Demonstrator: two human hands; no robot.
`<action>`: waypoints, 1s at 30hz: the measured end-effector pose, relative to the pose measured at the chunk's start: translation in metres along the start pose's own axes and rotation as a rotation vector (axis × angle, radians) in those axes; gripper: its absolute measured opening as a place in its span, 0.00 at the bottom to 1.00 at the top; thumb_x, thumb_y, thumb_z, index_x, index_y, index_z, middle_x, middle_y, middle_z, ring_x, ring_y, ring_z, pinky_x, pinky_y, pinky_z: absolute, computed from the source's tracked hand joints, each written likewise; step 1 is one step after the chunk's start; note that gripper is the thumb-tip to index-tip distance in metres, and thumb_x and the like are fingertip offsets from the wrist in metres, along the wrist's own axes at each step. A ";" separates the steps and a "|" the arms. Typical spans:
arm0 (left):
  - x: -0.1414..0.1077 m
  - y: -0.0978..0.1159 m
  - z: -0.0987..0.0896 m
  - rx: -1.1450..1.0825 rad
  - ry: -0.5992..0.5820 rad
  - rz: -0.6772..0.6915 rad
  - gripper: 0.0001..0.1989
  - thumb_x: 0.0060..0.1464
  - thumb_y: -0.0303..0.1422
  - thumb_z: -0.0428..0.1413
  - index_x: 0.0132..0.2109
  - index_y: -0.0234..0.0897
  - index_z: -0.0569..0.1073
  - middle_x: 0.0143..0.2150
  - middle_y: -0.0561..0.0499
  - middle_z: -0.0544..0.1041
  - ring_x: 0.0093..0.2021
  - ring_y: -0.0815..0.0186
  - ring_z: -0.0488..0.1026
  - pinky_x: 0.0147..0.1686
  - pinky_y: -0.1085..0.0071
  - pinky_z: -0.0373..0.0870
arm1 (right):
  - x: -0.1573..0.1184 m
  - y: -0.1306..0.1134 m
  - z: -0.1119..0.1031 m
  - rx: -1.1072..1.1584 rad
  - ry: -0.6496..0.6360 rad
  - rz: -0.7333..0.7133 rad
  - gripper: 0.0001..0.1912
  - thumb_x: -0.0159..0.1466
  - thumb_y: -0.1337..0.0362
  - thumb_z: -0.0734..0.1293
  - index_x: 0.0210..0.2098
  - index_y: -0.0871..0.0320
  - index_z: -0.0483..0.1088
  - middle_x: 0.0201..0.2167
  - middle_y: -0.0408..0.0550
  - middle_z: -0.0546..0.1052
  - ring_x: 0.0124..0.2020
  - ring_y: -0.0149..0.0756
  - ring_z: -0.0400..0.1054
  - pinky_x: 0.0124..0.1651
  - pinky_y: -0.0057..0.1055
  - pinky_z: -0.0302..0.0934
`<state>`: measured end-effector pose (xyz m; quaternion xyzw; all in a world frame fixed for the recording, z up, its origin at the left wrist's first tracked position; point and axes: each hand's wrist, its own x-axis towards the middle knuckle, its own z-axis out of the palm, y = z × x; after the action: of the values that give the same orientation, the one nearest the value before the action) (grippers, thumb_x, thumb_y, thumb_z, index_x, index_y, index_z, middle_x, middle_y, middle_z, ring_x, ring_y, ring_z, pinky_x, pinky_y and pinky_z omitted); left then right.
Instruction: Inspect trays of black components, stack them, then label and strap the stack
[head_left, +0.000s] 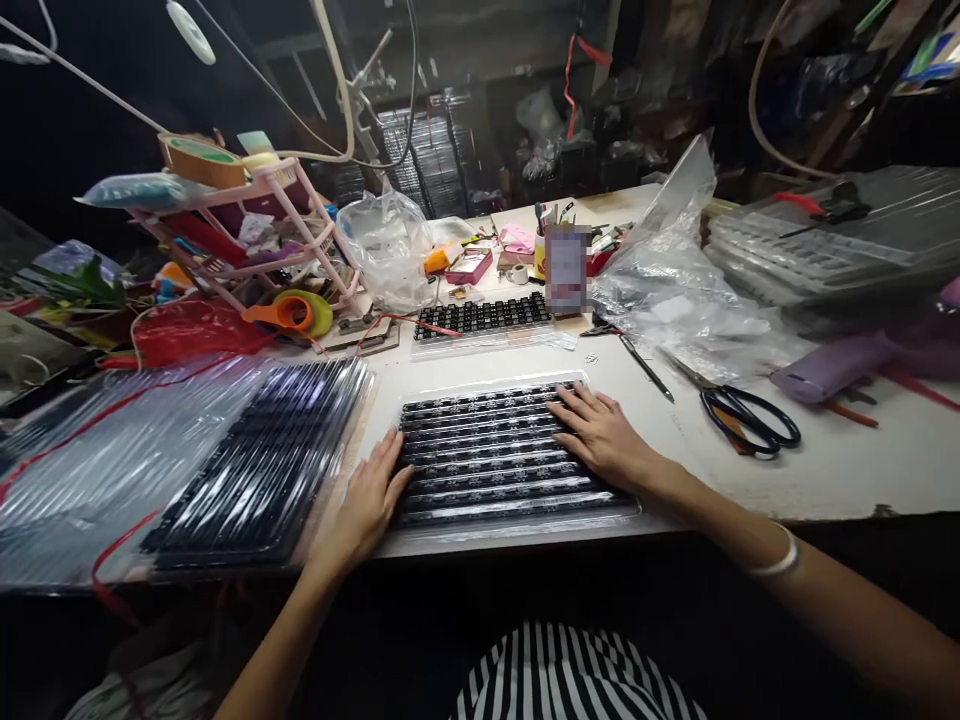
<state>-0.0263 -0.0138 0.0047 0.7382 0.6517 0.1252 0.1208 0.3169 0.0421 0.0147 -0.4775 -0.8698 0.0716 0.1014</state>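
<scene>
A clear plastic tray (480, 455) lies flat on the white table in front of me, filled with rows of small black parts. My left hand (375, 490) rests along its left edge, fingers stretched out and thumb on the tray. On the right side, my right hand (596, 430) lies over the ends of the rows with its fingers spread. Neither hand is closed round anything. To the left stands a stack of similar trays (247, 470), the top one showing black rows. Farther back sits a smaller group of black parts (484, 318) on a clear tray.
Black-handled scissors (750, 420) and a pen-like tool (646, 368) lie to the right. Crumpled clear plastic (675, 290) spreads behind them. A pink shelf rack (300, 240) and orange tape dispenser (292, 312) stand back left. The table's front edge (525, 545) runs close to me.
</scene>
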 end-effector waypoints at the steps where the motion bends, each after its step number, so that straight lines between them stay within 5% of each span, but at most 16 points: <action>1: -0.010 -0.004 -0.001 -0.059 0.014 0.010 0.28 0.62 0.41 0.38 0.65 0.32 0.53 0.67 0.41 0.51 0.66 0.60 0.49 0.62 0.55 0.51 | -0.014 0.004 0.000 0.014 0.040 0.032 0.26 0.68 0.56 0.50 0.61 0.61 0.58 0.65 0.54 0.54 0.67 0.48 0.41 0.62 0.50 0.47; 9: -0.094 -0.003 -0.015 -0.153 -0.119 0.253 0.27 0.60 0.24 0.38 0.65 0.45 0.54 0.67 0.50 0.53 0.65 0.64 0.52 0.62 0.59 0.53 | -0.137 0.032 -0.013 0.081 0.004 -0.148 0.34 0.61 0.73 0.52 0.66 0.53 0.44 0.66 0.48 0.52 0.66 0.43 0.44 0.61 0.47 0.53; 13: -0.109 -0.009 0.012 0.011 0.100 0.332 0.31 0.58 0.21 0.41 0.66 0.47 0.50 0.66 0.47 0.54 0.66 0.58 0.50 0.62 0.51 0.50 | -0.154 0.031 -0.007 0.006 0.045 -0.189 0.34 0.62 0.70 0.55 0.66 0.55 0.43 0.65 0.52 0.54 0.66 0.48 0.44 0.60 0.51 0.53; 17: -0.100 -0.009 0.031 -0.157 0.331 0.226 0.23 0.61 0.28 0.41 0.61 0.49 0.60 0.61 0.48 0.66 0.60 0.59 0.62 0.58 0.53 0.57 | -0.143 0.030 -0.006 0.021 0.231 -0.276 0.31 0.64 0.71 0.57 0.65 0.55 0.46 0.62 0.55 0.61 0.65 0.44 0.48 0.59 0.47 0.54; 20: -0.076 -0.005 0.018 -0.319 0.369 0.078 0.21 0.62 0.36 0.36 0.55 0.47 0.67 0.51 0.49 0.74 0.53 0.59 0.70 0.51 0.55 0.66 | -0.122 0.034 -0.020 0.165 0.299 -0.333 0.21 0.66 0.67 0.55 0.58 0.60 0.58 0.56 0.57 0.69 0.60 0.42 0.58 0.57 0.44 0.58; 23: -0.038 0.006 -0.011 -0.340 0.474 0.024 0.20 0.61 0.41 0.37 0.51 0.41 0.67 0.50 0.45 0.73 0.53 0.57 0.69 0.50 0.55 0.67 | -0.085 0.035 -0.039 0.315 0.328 -0.051 0.20 0.66 0.52 0.51 0.43 0.59 0.66 0.42 0.56 0.76 0.45 0.43 0.70 0.47 0.40 0.64; 26: 0.006 0.019 -0.038 -0.245 0.573 -0.115 0.21 0.60 0.45 0.36 0.48 0.36 0.64 0.44 0.42 0.72 0.47 0.56 0.70 0.45 0.58 0.67 | -0.041 0.031 -0.052 0.298 0.400 0.233 0.27 0.67 0.48 0.44 0.44 0.61 0.62 0.35 0.57 0.75 0.35 0.43 0.70 0.38 0.39 0.62; 30: 0.046 0.021 -0.048 -0.120 0.418 -0.148 0.22 0.60 0.47 0.36 0.36 0.37 0.67 0.28 0.47 0.72 0.30 0.60 0.71 0.31 0.64 0.67 | -0.004 0.029 -0.050 0.290 0.309 0.387 0.27 0.68 0.48 0.43 0.43 0.60 0.62 0.31 0.52 0.74 0.32 0.39 0.69 0.34 0.32 0.60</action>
<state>-0.0175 0.0300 0.0579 0.6379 0.7062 0.3050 0.0358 0.3553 0.0555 0.0567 -0.6202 -0.7177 0.1395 0.2843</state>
